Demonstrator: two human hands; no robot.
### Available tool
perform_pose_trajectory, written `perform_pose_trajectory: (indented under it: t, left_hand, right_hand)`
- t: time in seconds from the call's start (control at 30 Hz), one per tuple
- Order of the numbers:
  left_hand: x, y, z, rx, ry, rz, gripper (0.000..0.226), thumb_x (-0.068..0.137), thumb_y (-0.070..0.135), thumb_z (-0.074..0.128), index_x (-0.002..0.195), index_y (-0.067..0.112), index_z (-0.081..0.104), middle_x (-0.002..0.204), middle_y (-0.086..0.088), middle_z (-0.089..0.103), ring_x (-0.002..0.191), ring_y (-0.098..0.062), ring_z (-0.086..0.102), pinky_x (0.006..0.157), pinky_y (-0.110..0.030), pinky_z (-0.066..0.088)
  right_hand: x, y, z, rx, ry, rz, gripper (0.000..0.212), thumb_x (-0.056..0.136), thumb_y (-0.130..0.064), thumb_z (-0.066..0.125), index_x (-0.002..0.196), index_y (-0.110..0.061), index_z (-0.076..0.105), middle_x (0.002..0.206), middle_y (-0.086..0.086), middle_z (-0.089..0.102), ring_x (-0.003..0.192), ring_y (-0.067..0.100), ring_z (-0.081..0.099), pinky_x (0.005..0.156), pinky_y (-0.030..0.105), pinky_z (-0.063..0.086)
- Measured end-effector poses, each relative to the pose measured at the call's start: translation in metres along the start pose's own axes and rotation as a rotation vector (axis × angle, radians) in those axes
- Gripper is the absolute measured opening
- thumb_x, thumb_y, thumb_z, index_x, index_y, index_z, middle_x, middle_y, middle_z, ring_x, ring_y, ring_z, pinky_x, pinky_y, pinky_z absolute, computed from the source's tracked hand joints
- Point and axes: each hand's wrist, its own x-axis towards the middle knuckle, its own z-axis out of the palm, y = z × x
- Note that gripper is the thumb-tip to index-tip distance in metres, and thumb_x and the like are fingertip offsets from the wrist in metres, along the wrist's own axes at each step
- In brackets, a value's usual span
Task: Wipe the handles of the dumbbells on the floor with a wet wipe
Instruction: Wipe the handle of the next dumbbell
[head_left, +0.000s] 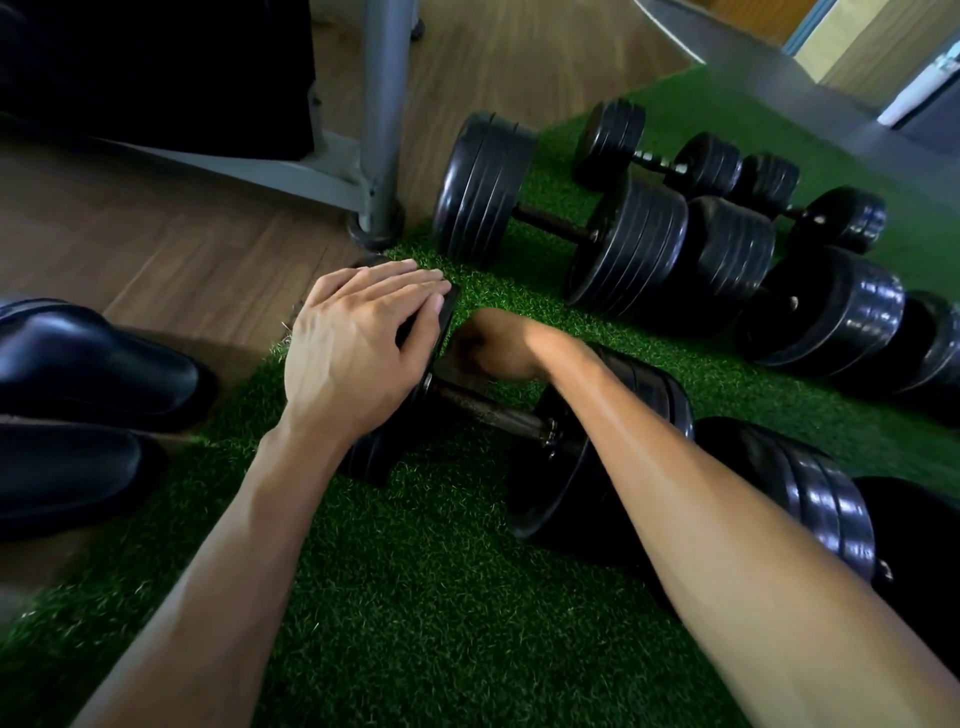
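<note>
The nearest black dumbbell lies on the green turf (441, 597), its dark metal handle (491, 410) running between a left plate stack (448, 312) and a right plate stack (561, 483). My left hand (358, 343) lies over the top of the left plate stack, fingers together, holding it. My right hand (493, 345) is curled into a fist around the left end of the handle; it is blurred and in shadow. No wet wipe shows; whether one sits inside the fist I cannot tell.
Several more black dumbbells lie behind and to the right, the closest with its handle (553, 224) bare. A grey metal frame leg (382, 156) stands on the wooden floor (156, 244) at the turf's corner. Two black shoes (88, 364) sit at the left.
</note>
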Motion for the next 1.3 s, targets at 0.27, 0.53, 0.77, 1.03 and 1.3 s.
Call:
perform_pose_trajectory:
  t: [0.27, 0.53, 0.77, 1.03, 1.3]
  left_hand:
    - [0.0, 0.001, -0.001, 0.003, -0.007, -0.003, 0.029, 0.103, 0.032, 0.049, 0.116, 0.028, 0.074, 0.122, 0.014, 0.07, 0.126, -0.003, 0.056, 0.109, -0.026, 0.033]
    - [0.0, 0.002, 0.0, -0.003, 0.019, -0.006, 0.028, 0.103, 0.031, 0.049, 0.115, 0.028, 0.075, 0.121, 0.015, 0.07, 0.125, -0.001, 0.057, 0.107, -0.026, 0.034]
    - [0.0, 0.003, -0.002, 0.006, 0.002, -0.008, 0.029, 0.104, 0.032, 0.048, 0.115, 0.028, 0.074, 0.121, 0.016, 0.07, 0.125, -0.001, 0.057, 0.107, -0.025, 0.034]
    - [-0.001, 0.003, -0.001, 0.008, 0.005, -0.014, 0.029, 0.104, 0.032, 0.048, 0.114, 0.029, 0.074, 0.121, 0.017, 0.069, 0.125, 0.0, 0.056, 0.108, -0.026, 0.035]
    - [0.0, 0.003, -0.002, 0.006, 0.002, -0.018, 0.029, 0.104, 0.032, 0.048, 0.115, 0.028, 0.074, 0.121, 0.017, 0.069, 0.126, 0.0, 0.056, 0.108, -0.026, 0.034]
  right_hand:
    - [-0.031, -0.017, -0.006, 0.094, 0.307, 0.075, 0.022, 0.093, -0.005, 0.052, 0.073, -0.007, 0.061, 0.064, 0.003, 0.055, 0.056, 0.02, 0.049, 0.05, 0.027, 0.034]
    - [-0.073, -0.071, 0.148, 2.024, 0.678, 0.385, 0.018, 0.1, 0.0, 0.053, 0.106, -0.007, 0.069, 0.088, 0.0, 0.078, 0.079, 0.01, 0.075, 0.081, 0.024, 0.057]
    - [-0.043, -0.098, 0.129, 2.545, 0.747, 0.488, 0.019, 0.097, 0.007, 0.055, 0.098, -0.006, 0.068, 0.07, 0.002, 0.074, 0.053, 0.005, 0.068, 0.047, 0.013, 0.051]
    - [-0.056, -0.102, 0.127, 2.561, 0.772, 0.561, 0.024, 0.095, 0.011, 0.054, 0.102, -0.006, 0.069, 0.074, 0.003, 0.073, 0.058, 0.007, 0.07, 0.049, 0.012, 0.052]
    - [-0.047, -0.096, 0.121, 2.319, 0.792, 0.537, 0.035, 0.096, 0.012, 0.047, 0.07, -0.008, 0.061, 0.051, -0.005, 0.063, 0.046, 0.004, 0.06, 0.046, 0.013, 0.049]
